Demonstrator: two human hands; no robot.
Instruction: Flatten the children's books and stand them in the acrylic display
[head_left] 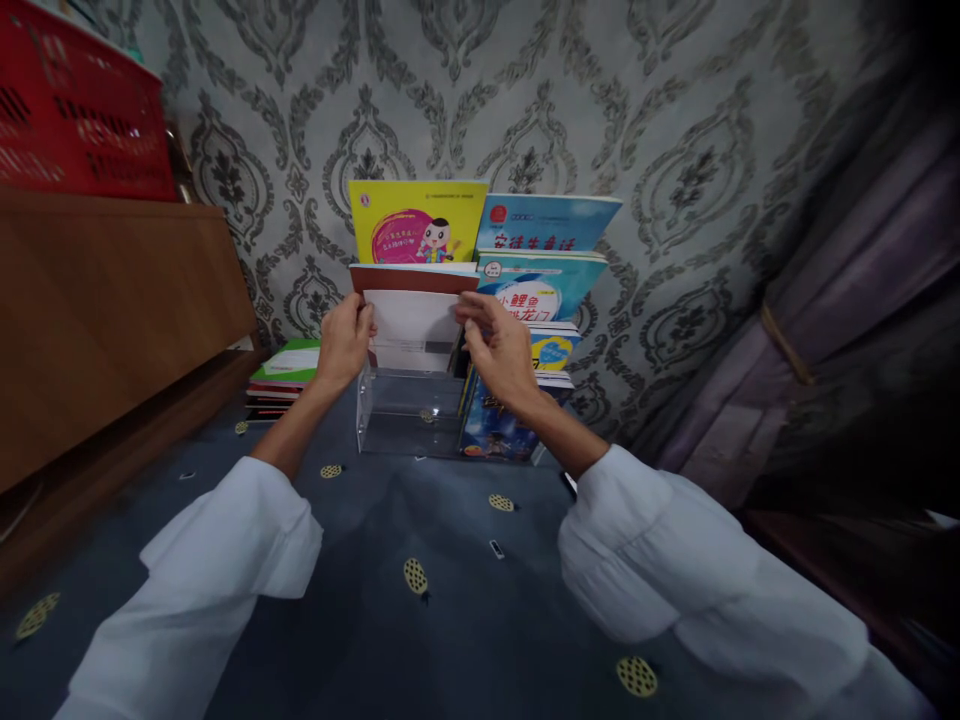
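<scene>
A book with a plain white cover (412,315) stands upright in the left column of a clear plastic book rack (409,425). My left hand (345,340) pinches its left edge between thumb and fingers. At its upper right edge is my right hand (499,345), its fingers bent around the corner. Just behind it rises a reddish-brown book (416,281), and farther back a yellow book (418,222) with a cartoon figure. The rack's right column holds a blue book (547,222), a teal book (544,280) and a dark blue book (499,425), the last partly below my right hand.
Left of the rack lies a stack of books (285,370) with a green one on top. A wooden cabinet (112,310) bearing a red basket (90,120) stands at the left. Patterned wallpaper (525,130) is behind; a tied curtain (810,290) hangs at the right. The dark tablecloth (360,600) has pineapple prints.
</scene>
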